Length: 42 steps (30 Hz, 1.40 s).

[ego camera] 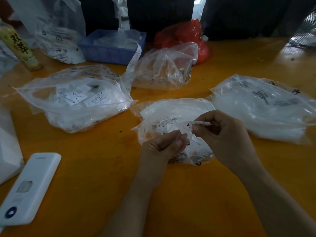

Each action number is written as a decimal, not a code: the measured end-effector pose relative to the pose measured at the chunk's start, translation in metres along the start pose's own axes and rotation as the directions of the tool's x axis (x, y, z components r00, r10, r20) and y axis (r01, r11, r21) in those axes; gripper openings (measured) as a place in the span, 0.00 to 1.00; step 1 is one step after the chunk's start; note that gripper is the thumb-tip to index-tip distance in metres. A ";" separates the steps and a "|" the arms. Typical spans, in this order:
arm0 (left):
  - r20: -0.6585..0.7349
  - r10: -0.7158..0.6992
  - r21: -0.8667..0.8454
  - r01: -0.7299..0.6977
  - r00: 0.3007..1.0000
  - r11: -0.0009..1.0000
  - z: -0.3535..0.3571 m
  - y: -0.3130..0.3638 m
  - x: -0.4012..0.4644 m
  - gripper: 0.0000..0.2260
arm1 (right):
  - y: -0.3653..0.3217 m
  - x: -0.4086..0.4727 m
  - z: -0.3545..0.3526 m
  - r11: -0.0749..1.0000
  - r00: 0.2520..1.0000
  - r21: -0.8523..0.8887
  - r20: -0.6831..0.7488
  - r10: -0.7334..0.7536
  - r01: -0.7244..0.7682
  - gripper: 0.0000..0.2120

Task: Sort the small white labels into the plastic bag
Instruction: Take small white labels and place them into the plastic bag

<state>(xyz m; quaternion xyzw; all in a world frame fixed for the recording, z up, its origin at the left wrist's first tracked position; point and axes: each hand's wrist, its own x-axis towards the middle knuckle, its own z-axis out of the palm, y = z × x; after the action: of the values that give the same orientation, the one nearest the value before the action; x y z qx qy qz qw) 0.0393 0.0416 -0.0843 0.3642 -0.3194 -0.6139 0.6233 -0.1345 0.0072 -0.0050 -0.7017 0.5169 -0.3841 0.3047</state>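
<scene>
**Label held over the open bag**

While both forearms reach in from the near edge of the orange desk (95, 168), the two hands meet just above a small clear plastic bag (171, 115) at the middle of it. The left hand (164, 146) pinches the lower end of a white label strip (186, 126) between thumb and fingertips; the right hand (224, 132) pinches the upper end, fingers curled round it. The strip is printed "XXL" and hangs over the bag's mouth, not yet inside. More small white labels lie in that bag beneath the hands.

Near the left edge, close to the person, a white oblong device (32, 187) lies flat on the desk, tilted, with a dark round spot at its near end. Beside it, at the frame's edge, a white bag (8, 151) is partly seen.

Further back, a larger clear bag (73, 100) on the left holds many printed labels, and another clear bag (263, 106) on the right looks full of white material; what it is I cannot tell. Behind the middle bag sits a crumpled clear bag (164, 67), with a long paper strip (134, 60) trailing from a blue basket (111, 52) just beyond. A red bag (191, 35) stands to the basket's right, a printed clear bag (56, 31) to its left, and a bottle with a yellow-green label (20, 47) at the far left.
</scene>
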 end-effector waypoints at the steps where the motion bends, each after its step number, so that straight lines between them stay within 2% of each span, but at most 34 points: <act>1: -0.005 0.000 0.001 0.000 1.000 1.000 0.000 0.000 0.000 0.14 | 0.000 0.000 0.000 1.000 1.000 -0.020 0.001 -0.009 0.009 0.05; 7: -0.019 0.002 0.043 -0.001 1.000 0.999 -0.002 -0.002 0.002 0.20 | -0.001 -0.004 -0.001 0.988 0.994 -0.122 -0.034 -0.105 0.100 0.06; 12: -0.004 0.004 0.030 -0.004 1.000 1.000 -0.001 -0.001 0.001 0.15 | 0.000 -0.005 -0.003 0.966 0.989 -0.217 -0.023 -0.147 0.139 0.06; 19: 0.031 0.002 0.081 -0.005 1.000 0.997 0.002 0.002 0.000 0.15 | -0.001 -0.008 0.000 0.959 0.980 -0.204 -0.005 -0.201 0.196 0.07; 26: 0.032 -0.002 0.089 -0.001 0.999 0.996 0.001 0.004 -0.002 0.17 | 0.000 -0.002 -0.004 0.959 0.986 -0.228 0.032 -0.164 0.167 0.06; 33: -0.004 -0.012 0.081 0.013 1.000 0.997 0.003 0.006 -0.002 0.13 | -0.003 0.000 -0.017 0.907 0.966 -0.355 0.198 -0.167 0.229 0.07; 38: -0.024 0.077 0.226 -0.070 0.997 0.972 0.008 0.006 -0.004 0.09 | -0.007 0.001 -0.020 0.891 0.961 -0.375 0.197 -0.194 0.257 0.07; 42: -0.057 0.100 0.232 -0.084 0.993 0.969 0.011 0.006 -0.005 0.06 | -0.007 0.003 -0.023 0.902 0.965 -0.361 0.194 -0.178 0.239 0.07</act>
<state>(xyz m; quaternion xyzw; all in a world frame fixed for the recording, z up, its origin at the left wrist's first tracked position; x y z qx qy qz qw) 0.0335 0.0454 -0.0729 0.4394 -0.3830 -0.5305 0.6155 -0.1499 0.0059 0.0130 -0.8267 0.4778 -0.2507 0.1591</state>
